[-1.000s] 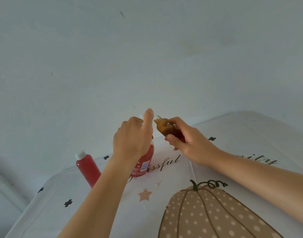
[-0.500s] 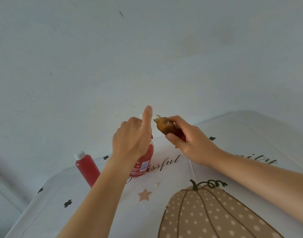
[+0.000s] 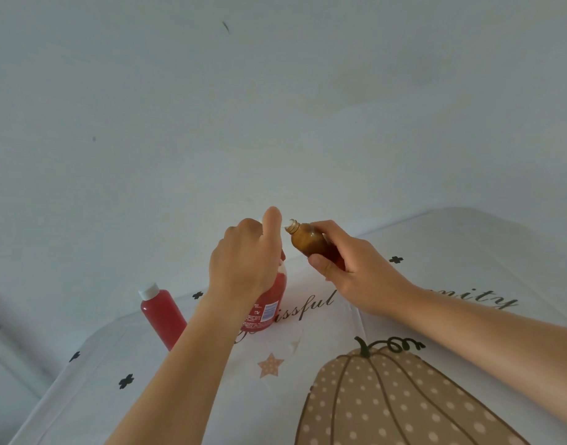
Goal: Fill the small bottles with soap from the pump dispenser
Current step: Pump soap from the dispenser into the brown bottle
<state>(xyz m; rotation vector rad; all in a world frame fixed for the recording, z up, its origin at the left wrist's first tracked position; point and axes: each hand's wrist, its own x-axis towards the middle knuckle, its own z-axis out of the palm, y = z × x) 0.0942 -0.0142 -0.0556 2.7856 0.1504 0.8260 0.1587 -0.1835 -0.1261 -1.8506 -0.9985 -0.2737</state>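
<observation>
In the head view, your left hand (image 3: pixel 243 261) sits on top of the pump dispenser (image 3: pixel 270 305), which stands on the table (image 3: pixel 452 245). Its grip is closed over the pump head, fingers curled, thumb pointing straight up, forearm stretched in from the lower left. Your right hand (image 3: pixel 356 274) has its forearm lying across from the right edge. Its grip pinches the small amber bottle (image 3: pixel 307 240) between thumb and fingers, tilted so the open neck lies just beside your left thumb. A red bottle with a white cap (image 3: pixel 161 313) stands at the left, near your left forearm.

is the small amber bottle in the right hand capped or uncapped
Uncapped: the small amber bottle in the right hand shows a bare threaded neck, tipped toward the red pump dispenser the left hand grips.
</observation>
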